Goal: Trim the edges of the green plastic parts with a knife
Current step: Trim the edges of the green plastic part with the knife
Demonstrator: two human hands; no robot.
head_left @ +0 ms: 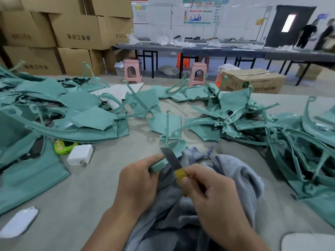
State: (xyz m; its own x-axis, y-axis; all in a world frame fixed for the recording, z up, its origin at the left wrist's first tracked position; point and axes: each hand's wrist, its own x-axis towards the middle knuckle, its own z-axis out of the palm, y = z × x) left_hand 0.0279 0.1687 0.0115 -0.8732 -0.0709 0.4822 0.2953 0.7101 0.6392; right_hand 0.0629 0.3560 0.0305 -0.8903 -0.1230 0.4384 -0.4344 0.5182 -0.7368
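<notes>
My left hand (pixel 137 182) grips a small green plastic part (pixel 175 148) over a grey-blue cloth (pixel 233 178) near the table's front edge. My right hand (pixel 208 192) holds a knife (pixel 172 158) by its yellow handle. The bare blade lies across the part's edge, next to my left thumb. Heaps of green plastic parts cover the table on the left (pixel 54 113) and on the right (pixel 272 127); some are flat panels, others curved strips.
A white charger (pixel 79 154) and a small green toy (pixel 63 145) lie left of my hands. A white oval tag (pixel 18 223) sits at the front left. Cardboard boxes (pixel 72 29), pink stools (pixel 132 71) and long dark tables (pixel 217 49) stand behind; people stand at the far right.
</notes>
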